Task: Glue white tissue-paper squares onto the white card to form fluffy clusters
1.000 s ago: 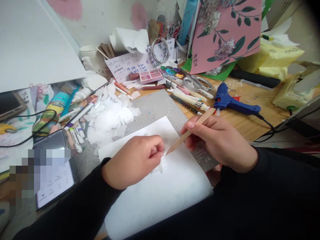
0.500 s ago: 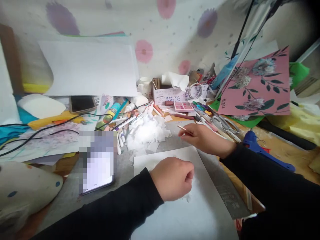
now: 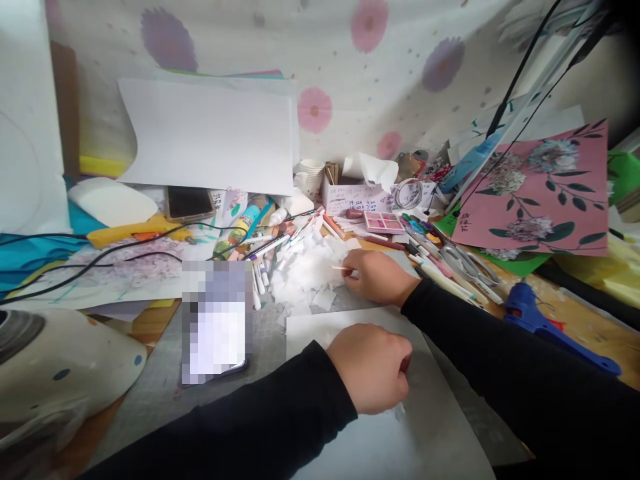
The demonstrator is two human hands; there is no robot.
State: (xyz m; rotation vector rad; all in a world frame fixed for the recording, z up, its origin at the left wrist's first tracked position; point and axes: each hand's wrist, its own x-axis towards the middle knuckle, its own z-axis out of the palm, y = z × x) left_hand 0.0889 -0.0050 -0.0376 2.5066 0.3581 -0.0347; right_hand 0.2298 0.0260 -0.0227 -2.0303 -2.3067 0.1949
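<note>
My left hand (image 3: 373, 367) is closed, its fingers curled under, over a white sheet of paper (image 3: 345, 447). Whatever it may hold is hidden behind the knuckles; a few translucent scraps show just below it. Between the fingertips of my right hand (image 3: 377, 275) is a thin pale stick (image 3: 338, 268), pointing left. Its tip is at the right side of a loose heap of small white paper pieces (image 3: 305, 267). I cannot tell whether the tip touches them.
A phone (image 3: 217, 327) lies on the grey cutting mat (image 3: 150, 393). Behind the heap are pens and a pink palette (image 3: 384, 223). Scissors (image 3: 465, 263) and a blue glue gun (image 3: 555, 330) lie to the right. Black cables (image 3: 100, 267) and a yellow glue gun (image 3: 135, 230) are at left.
My right hand has moved left with the stick, up to the heap of paper pieces. My left hand stays closed over the sheet. The camera view has shifted slightly left.
</note>
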